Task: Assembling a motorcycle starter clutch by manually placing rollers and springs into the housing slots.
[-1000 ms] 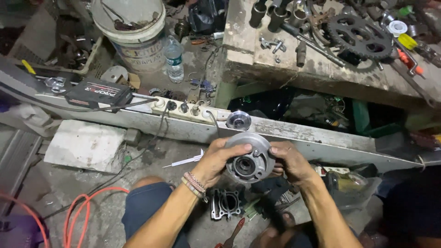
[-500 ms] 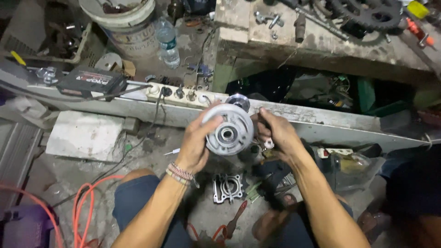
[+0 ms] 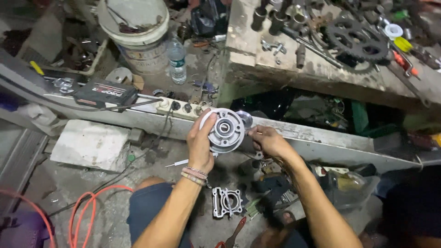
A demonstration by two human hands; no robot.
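A round, silver-grey cast metal hub [image 3: 226,129] with a dark central bore is held upright in the middle of the scene, above a long pale metal beam [image 3: 321,138] that crosses from left to right. The left hand [image 3: 200,144] is closed around the hub's left rim, fingers curled over its edge, with beaded bracelets [image 3: 195,175] worn at the wrist. The right hand [image 3: 268,142] is closed at the hub's right edge, fingertips pinched against it. A square, silver finned engine cylinder block [image 3: 227,202] is seen on the floor near the knees, just below the hands. A red hose [image 3: 87,206] lies on the floor at the near left. At the far right, a black toothed sprocket [image 3: 356,39] is laid on the worn table [image 3: 257,59]. A clear plastic bottle [image 3: 177,59] stands beside a white bucket [image 3: 138,32] at the far left.
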